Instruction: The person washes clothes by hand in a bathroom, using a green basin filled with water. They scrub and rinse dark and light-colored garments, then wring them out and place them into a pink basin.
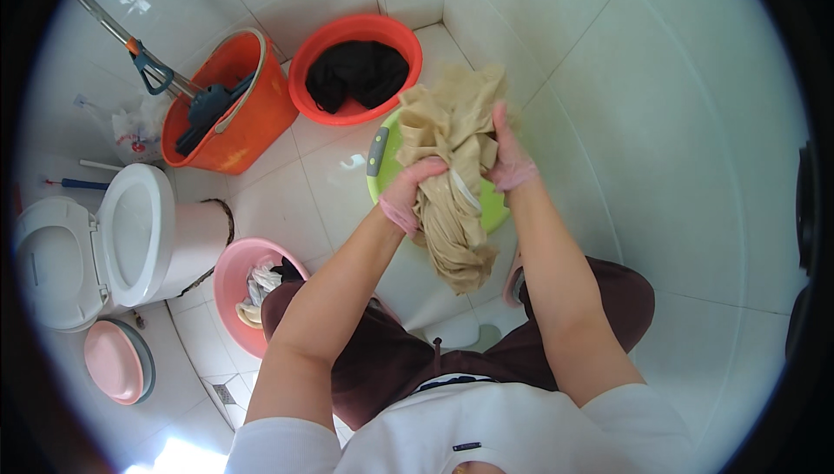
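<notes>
Both my hands wear thin pink translucent gloves and hold one bunched beige cloth garment (449, 194), which looks wet. My left hand (414, 190) grips its left side near the middle, thumb across the folds. Higher up on the right, my right hand (511, 154) clasps the garment's edge, with some fingers hidden behind fabric. A narrow white strip shows among the folds. Beneath the garment stands a lime-green basin (384, 177) with a grey handle grip, its inside mostly covered by the cloth. The lower end of the garment hangs past the basin's near rim, towards my knees.
A red basin (300, 93) with black cloth (358, 73) stands beyond. Left of it is an orange mop bucket (260, 128) holding a mop (208, 106). A pink basin (228, 291) with clothes sits by my left knee, near a toilet (140, 233). Tiled wall (651, 148) bounds the right.
</notes>
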Demonstrator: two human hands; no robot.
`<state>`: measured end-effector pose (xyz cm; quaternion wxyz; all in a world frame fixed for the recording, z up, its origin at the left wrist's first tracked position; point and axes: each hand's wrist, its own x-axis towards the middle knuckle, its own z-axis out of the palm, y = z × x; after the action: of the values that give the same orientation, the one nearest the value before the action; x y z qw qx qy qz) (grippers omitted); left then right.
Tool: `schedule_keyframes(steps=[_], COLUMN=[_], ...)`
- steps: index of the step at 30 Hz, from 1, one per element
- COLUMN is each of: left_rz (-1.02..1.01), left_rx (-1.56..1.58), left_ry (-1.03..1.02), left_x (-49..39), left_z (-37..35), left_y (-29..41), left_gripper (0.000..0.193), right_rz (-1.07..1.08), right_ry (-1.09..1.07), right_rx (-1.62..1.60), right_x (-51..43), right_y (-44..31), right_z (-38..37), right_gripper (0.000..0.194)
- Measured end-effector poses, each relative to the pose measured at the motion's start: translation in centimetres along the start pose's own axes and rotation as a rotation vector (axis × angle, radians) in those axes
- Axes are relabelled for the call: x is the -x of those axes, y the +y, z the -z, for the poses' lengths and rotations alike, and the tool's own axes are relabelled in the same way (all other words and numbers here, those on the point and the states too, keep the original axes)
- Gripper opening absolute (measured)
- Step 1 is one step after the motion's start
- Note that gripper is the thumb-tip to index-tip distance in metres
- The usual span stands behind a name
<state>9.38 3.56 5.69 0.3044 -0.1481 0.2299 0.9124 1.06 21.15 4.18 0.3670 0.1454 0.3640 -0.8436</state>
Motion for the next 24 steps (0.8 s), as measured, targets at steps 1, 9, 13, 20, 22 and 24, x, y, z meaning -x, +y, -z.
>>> schedule_keyframes(steps=[1, 9, 13, 20, 22, 24], left_rz=[0.043, 0.009, 0.108, -0.469, -0.403, -0.239], left_rx=[-0.023, -0.626, -1.218, -1.378, -1.439, -1.489], left_ry=[0.004, 0.381, 0.536, 0.493, 0.556, 0.592], left_x=[-0.1, -1.7, -2.9, -3.0, -2.3, -1.6], left_z=[0.0, -1.4, -1.0, 0.2, -2.0, -2.3], left_y=[-0.4, -3.1, -1.9, -3.8, -3.5, -2.8], left_gripper=[0.038, 0.043, 0.060, 0.101, 0.113, 0.117], right_rz=[-0.052, 0.200, 0.181, 0.265, 0.255, 0.212], right_ry=[-0.070, 0.124, 0.382, 0.423, 0.518, 0.486], right_rx=[-0.067, 0.954, 1.438, 1.179, 1.229, 1.092], right_x=[0.1, -0.3, -1.3, -4.9, -5.4, -4.5], right_y=[-0.5, 0.5, 1.3, 1.2, 1.9, 2.7], right_z=[-0.7, -3.1, -4.4, 0.0, -0.1, -1.5], right_gripper=[0.058, 0.049, 0.050, 0.055, 0.061, 0.066])
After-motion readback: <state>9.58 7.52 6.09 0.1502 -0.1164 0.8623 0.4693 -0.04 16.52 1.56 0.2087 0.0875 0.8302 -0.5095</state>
